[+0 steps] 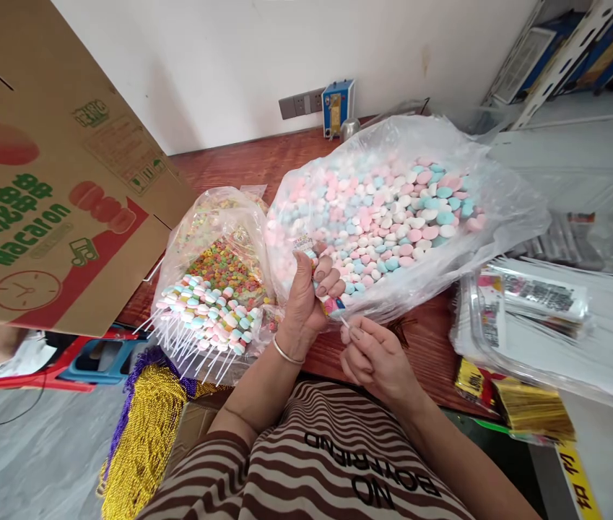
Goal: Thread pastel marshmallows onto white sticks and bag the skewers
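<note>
My left hand (311, 296) is wrapped round a small printed candy packet (333, 306), whose coloured end shows below the fingers. A thin white stick (344, 322) runs from the packet to my right hand (374, 355), which pinches it between thumb and forefinger. Behind both hands lies a large clear bag of pink, white and blue candies (393, 224). To the left, a smaller bag holds ring-shaped coloured pieces (224, 267). Several candy skewers on white sticks (209, 314) lie at its front.
A large cardboard box (68, 180) stands at the left. White sticks in clear packaging (598, 318) and gold ties (533, 410) are at the right. A blue device (338, 108) stands by the wall. Yellow bead strings (146, 440) hang at lower left.
</note>
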Demonstrator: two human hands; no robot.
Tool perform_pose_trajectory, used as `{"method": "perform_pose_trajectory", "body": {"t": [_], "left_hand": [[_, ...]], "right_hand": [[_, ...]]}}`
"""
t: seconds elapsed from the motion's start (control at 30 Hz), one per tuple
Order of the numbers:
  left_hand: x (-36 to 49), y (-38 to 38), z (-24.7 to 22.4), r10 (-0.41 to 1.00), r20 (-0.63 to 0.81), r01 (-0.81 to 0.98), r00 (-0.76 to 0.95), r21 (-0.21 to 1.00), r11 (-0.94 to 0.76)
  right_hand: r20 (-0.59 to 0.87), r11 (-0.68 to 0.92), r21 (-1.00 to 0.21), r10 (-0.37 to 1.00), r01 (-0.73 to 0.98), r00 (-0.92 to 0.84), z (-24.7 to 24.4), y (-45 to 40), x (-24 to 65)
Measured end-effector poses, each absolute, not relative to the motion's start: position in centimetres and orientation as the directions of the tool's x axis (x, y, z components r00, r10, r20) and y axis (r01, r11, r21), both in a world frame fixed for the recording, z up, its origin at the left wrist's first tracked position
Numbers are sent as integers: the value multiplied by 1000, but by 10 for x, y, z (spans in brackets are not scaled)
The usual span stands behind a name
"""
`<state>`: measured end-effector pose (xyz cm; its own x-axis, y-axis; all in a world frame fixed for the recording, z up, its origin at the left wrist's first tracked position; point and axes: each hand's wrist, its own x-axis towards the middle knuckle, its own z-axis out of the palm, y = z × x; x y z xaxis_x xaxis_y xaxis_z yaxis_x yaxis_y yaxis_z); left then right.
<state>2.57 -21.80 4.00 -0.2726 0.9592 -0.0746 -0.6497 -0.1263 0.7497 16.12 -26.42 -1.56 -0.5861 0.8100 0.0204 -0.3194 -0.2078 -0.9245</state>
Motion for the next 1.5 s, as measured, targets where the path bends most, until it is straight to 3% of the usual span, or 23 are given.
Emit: {"method": "perform_pose_trajectory", "body": {"t": [0.07,0.13,0.23,0.3,0.37,0.47,0.57,0.67,0.73,0.8,0.9,1.0,1.07,1.23,1.5], "left_hand": [[31,-220,39,968,-87,-654,-235,751,-91],[38,-223,36,977,-94,-688,-194,723,-67],[52,-227,26,984,-62,-704,-165,706,-74],[57,-229,19,982,-58,-676,-180,732,-80],[58,-229,14,973,-72,-641,-220,762,-89],[53,-227,11,958,-42,-584,-284,800,-138],[45,-228,11,970,57,-440,-234,884,-159],[37,-236,10,985,142,-145,-95,977,-155],[34,-243,7,978,200,137,-63,972,-190],[31,-248,2,951,297,461,-88,858,-225],[28,-252,-4,865,495,819,-83,528,-224],[29,-251,-7,770,638,946,0,249,-207],[29,-250,-7,730,682,970,41,149,-193],[28,-249,-4,730,676,971,101,92,-220],[23,-244,1,695,658,892,289,79,-445]], "right_hand": [[-60,-461,-770,740,-441,-670,-12,-266,159],[-69,-489,-727,751,-482,-657,-13,-264,154],[-14,-238,-881,877,-409,-480,-19,-256,147],[118,51,-979,933,-200,-341,-23,-250,148],[274,305,-950,919,72,-282,-27,-246,152],[453,544,-753,836,370,-308,-34,-246,161],[561,631,-598,770,494,-304,-40,-248,167],[527,569,-684,818,456,-231,-38,-250,169],[475,519,-761,854,389,-211,-32,-249,170],[448,495,-794,869,353,-211,-27,-249,170],[425,474,-808,881,350,-210,-24,-249,169],[415,466,-804,885,368,-214,-26,-251,167],[416,471,-789,882,394,-222,-29,-253,166],[445,492,-738,869,461,-216,-32,-254,165],[448,483,-720,872,499,-198,-29,-251,167]]}}
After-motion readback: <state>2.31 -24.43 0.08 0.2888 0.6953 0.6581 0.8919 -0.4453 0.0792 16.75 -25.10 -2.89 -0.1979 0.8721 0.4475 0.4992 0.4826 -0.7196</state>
